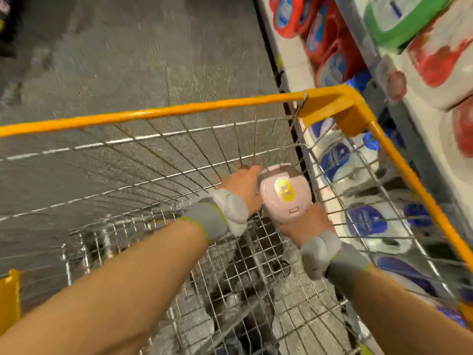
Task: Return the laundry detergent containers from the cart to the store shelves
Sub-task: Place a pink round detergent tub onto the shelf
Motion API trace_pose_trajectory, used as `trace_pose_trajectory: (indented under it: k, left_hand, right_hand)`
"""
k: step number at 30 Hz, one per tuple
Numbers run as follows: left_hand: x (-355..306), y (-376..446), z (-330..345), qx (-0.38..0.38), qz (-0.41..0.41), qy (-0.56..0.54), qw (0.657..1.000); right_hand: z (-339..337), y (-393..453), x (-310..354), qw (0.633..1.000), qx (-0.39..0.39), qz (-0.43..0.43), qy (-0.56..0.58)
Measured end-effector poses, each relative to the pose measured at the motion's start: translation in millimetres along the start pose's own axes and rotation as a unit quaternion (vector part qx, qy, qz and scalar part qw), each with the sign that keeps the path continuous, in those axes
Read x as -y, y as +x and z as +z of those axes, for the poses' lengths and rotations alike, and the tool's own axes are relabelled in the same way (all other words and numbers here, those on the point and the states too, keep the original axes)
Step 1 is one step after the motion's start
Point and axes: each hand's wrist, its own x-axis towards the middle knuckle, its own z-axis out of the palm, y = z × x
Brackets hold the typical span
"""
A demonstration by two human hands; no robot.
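A pale pink detergent container (284, 192) with a yellow label on its lid sits at the far right corner inside the wire cart (143, 160). My left hand (243, 187) lies against its left side, fingers reaching round the far edge. My right hand (304, 224) holds it from the near side and underneath; its fingers are hidden by the container. Both wrists wear grey bands. The store shelves (289, 62) run along the right, packed with detergent.
The cart has an orange rim (340, 103) and a wire floor. Red detergent tubs (327, 47) fill the upper shelf, blue and white ones (366, 221) the lower shelf behind the cart's right wall. Grey concrete floor (128, 52) spreads to the left.
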Motion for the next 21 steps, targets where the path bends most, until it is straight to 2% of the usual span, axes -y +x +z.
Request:
trace_pose_trajectory:
  k: [8,10,14,18,21]
  left_hand:
    - [8,32,24,0.046,0.048,-0.054,0.996]
    - [10,35,25,0.042,0.065,-0.075,0.994]
    - [7,35,32,0.039,0.045,-0.109,0.992]
    - [5,34,31,0.046,0.011,-0.182,0.982]
    - [8,27,28,0.051,0.005,-0.242,0.969]
  right_hand:
    - [32,40,-14,0.991,-0.067,-0.029,0.113]
    - [36,43,-16,0.990,-0.080,-0.036,0.114]
    - [37,42,-20,0.987,-0.107,-0.049,0.105]
    - [24,33,-23,0.991,-0.074,-0.056,0.095]
    - [14,25,-20,0.995,-0.004,-0.058,0.085]
